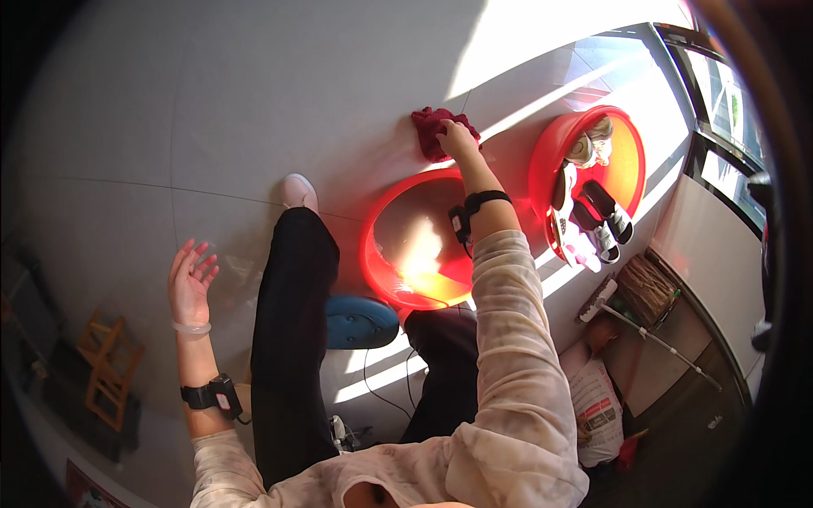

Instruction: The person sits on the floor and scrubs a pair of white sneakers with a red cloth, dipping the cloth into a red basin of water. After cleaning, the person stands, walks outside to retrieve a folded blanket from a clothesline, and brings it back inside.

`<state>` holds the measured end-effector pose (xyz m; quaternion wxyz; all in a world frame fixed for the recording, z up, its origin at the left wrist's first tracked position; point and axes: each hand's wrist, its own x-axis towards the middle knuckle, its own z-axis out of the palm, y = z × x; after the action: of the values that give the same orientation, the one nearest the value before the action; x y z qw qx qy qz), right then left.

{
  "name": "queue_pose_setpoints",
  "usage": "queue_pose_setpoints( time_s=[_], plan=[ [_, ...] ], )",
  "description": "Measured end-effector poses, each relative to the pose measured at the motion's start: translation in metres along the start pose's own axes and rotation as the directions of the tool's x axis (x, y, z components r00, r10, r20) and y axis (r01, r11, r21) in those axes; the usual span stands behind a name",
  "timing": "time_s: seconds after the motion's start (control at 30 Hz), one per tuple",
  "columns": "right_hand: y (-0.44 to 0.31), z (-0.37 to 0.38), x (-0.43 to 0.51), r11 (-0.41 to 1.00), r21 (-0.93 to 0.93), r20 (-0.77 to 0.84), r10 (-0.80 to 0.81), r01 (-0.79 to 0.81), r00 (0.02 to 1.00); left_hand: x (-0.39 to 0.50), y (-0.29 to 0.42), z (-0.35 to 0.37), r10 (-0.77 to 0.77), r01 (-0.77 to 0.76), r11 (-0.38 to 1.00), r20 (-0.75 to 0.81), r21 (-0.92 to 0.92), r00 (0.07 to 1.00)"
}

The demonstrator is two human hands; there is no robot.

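Just beyond the rim of a red plastic basin, my right hand (456,136) rests on a crumpled dark red cloth (432,141) on the floor; its fingertips press into the fabric. Murky water with a bright glare fills part of the basin (370,254) between my legs. My left hand (192,282) hangs in the air left of my leg, palm up, fingers apart, holding nothing. A second red basin (545,155) at the right holds light-coloured shoes (591,149) and dark slippers with pale straps (600,216).
A blue padded stool (362,322) stands near the first basin. At the right are a long-handled mop (641,331), a bundle of brown sticks or bristles (645,291) and a printed white sack (597,413). A small wooden rack (111,371) stands lower left. Cables run across the floor beneath me.
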<state>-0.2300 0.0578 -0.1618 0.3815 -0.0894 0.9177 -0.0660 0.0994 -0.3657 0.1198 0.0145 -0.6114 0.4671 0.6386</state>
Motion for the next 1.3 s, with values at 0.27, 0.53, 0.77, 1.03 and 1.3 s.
queue_pose_setpoints(
  time_s=[0.27,0.53,0.77,1.03,1.3],
  plan=[
    [-0.061,0.070,0.010,0.923,-0.207,0.260,0.373,-0.326,0.891,0.023,0.000,0.016,-0.038,0.038,0.999,0.010,0.001,0.999],
    [-0.106,0.101,-0.005,0.932,0.360,-0.023,-0.028,0.035,0.999,0.010,0.018,0.058,-0.008,0.009,1.000,0.104,-0.002,0.995],
    [-0.118,0.039,-0.085,-0.094,0.978,0.185,0.001,-0.184,0.983,-0.031,0.041,0.068,-0.112,0.118,0.993,0.246,-0.011,0.963],
    [-0.104,-0.134,-0.284,-0.483,0.856,0.110,-0.174,-0.182,0.979,-0.109,0.114,0.091,-0.132,0.490,0.785,0.671,-0.378,0.730],
    [-0.128,-0.290,-0.462,-0.056,0.967,0.256,0.194,-0.250,0.947,-0.175,0.222,0.075,-0.068,0.501,0.817,0.817,-0.284,0.573]
  ],
)
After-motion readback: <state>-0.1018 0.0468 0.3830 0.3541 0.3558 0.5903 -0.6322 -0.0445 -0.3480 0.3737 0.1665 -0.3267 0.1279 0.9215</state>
